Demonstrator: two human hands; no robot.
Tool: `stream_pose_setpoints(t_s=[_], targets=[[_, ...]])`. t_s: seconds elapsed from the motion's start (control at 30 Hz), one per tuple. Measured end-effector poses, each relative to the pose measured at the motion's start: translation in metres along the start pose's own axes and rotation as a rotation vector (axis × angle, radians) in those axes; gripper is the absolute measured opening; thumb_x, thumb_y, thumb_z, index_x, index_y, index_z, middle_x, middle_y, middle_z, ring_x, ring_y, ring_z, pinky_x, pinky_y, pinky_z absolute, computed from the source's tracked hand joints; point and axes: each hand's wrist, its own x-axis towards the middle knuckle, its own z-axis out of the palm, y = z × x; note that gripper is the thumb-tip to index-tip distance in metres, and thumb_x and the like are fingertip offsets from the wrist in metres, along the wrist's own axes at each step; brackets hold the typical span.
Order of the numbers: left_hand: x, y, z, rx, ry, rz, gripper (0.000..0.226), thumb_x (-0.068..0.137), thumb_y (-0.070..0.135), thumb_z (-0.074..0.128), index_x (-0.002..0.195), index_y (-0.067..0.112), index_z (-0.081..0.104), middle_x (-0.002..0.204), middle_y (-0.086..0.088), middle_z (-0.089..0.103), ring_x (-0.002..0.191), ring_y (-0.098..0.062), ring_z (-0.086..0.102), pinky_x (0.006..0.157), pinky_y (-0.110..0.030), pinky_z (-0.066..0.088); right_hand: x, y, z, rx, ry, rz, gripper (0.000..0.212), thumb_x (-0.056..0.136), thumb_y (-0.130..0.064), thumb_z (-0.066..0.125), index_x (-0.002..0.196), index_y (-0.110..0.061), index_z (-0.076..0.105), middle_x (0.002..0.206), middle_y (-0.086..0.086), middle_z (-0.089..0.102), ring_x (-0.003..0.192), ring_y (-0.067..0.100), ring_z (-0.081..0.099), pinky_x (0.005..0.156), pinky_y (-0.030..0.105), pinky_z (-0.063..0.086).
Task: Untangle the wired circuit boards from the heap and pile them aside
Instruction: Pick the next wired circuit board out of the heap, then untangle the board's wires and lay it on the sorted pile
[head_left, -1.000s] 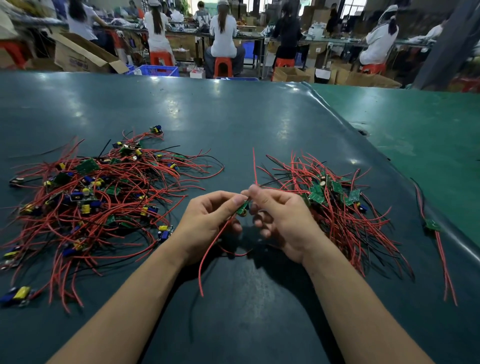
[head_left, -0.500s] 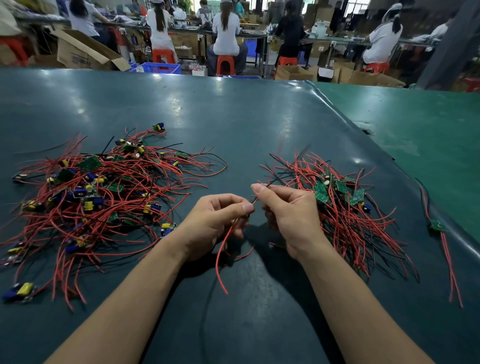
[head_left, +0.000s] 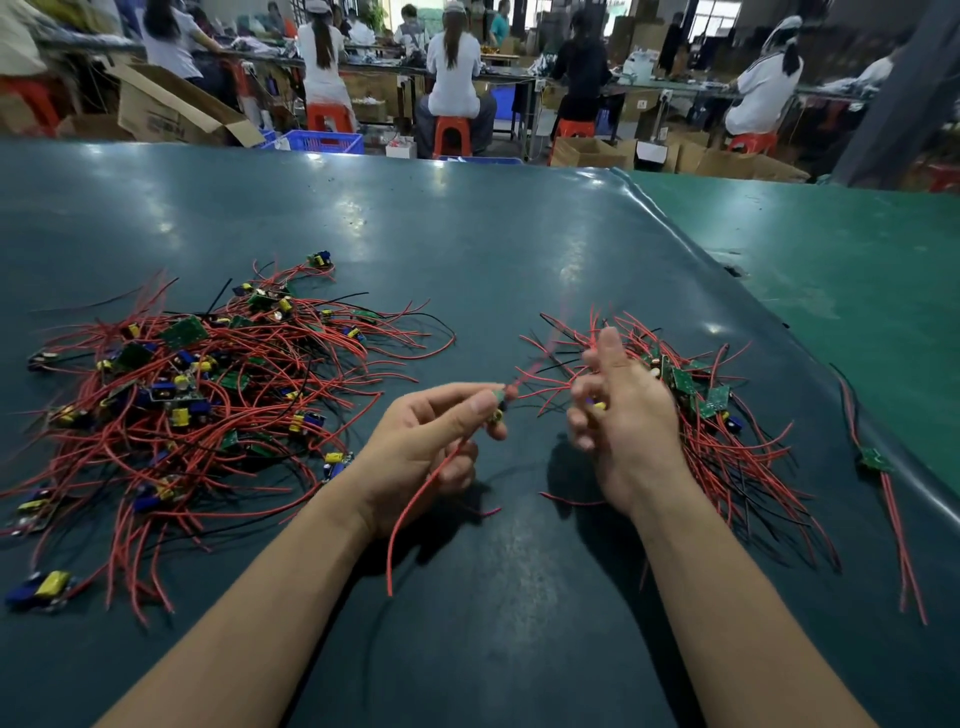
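The left hand (head_left: 431, 447) pinches a small wired circuit board (head_left: 497, 408) between thumb and forefinger, the other fingers curled under it. The board sits at the fingertips, between the two hands and raised off the table (head_left: 467, 249). One red wire (head_left: 415, 509) hangs from it across the palm and down toward the near edge, its free end dangling above the surface. A second red lead, blurred, runs from the board up and away toward the far edge, so the piece's long axis lies roughly from near-left to far-right.

The right hand (head_left: 623, 415) is just beside the board, not clearly touching it; its fingers are loosely spread and motion-blurred, and I cannot tell whether they hold the blurred lead.

The tangled heap (head_left: 192, 395) spreads toward the left edge of the table, well apart from the board. The sorted pile (head_left: 717, 431) lies directly behind and beside the right hand, wires trailing toward the near edge. A lone board with red leads (head_left: 878, 462) lies near the right edge.
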Motion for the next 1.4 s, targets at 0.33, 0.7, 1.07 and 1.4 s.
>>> stream_pose_setpoints(t_s=[0.33, 0.7, 1.07, 1.4], targets=[[0.003, -0.001, -0.007, 0.087, 0.071, 0.044, 0.019, 0.072, 0.023, 0.074, 0.089, 0.016, 0.079, 0.064, -0.004, 0.064, 0.047, -0.009, 0.055, 0.044, -0.016, 0.046, -0.024, 0.002, 0.007, -0.338, -0.5, 0.153, 0.034, 0.091, -0.043, 0.061, 0.066, -0.02, 0.066, 0.05, -0.003, 0.049, 0.033, 0.009, 0.039, 0.035, 0.012, 0.025], [0.005, 0.009, -0.018, 0.27, 0.337, 0.237, 0.012, 0.08, 0.011, 0.068, 0.089, 0.013, 0.076, 0.075, -0.006, 0.074, 0.062, -0.011, 0.063, 0.066, -0.019, 0.054, -0.011, -0.007, 0.001, -0.102, 0.03, -0.251, 0.033, 0.094, -0.021, 0.063, 0.062, -0.012, 0.062, 0.045, -0.001, 0.052, 0.03, 0.01, 0.039, 0.034, 0.013, 0.024], [0.012, 0.001, -0.016, 0.451, 0.606, 0.334, 0.005, 0.088, 0.007, 0.069, 0.087, 0.01, 0.074, 0.064, 0.004, 0.07, 0.055, -0.005, 0.059, 0.057, -0.016, 0.05, -0.008, -0.007, 0.002, 0.222, 0.394, -0.137, 0.031, 0.1, -0.036, 0.054, 0.087, -0.01, 0.062, 0.069, 0.003, 0.071, 0.039, 0.012, 0.057, 0.033, 0.016, 0.034], [0.005, -0.003, -0.019, 1.385, 0.758, 0.732, 0.016, 0.086, 0.013, 0.065, 0.099, 0.012, 0.074, 0.091, -0.002, 0.069, 0.087, -0.025, 0.057, 0.083, -0.037, 0.045, -0.015, 0.01, 0.016, -0.045, 0.135, -0.083, 0.022, 0.1, -0.016, 0.052, 0.085, -0.008, 0.065, 0.062, 0.0, 0.065, 0.039, 0.01, 0.051, 0.033, 0.017, 0.035]])
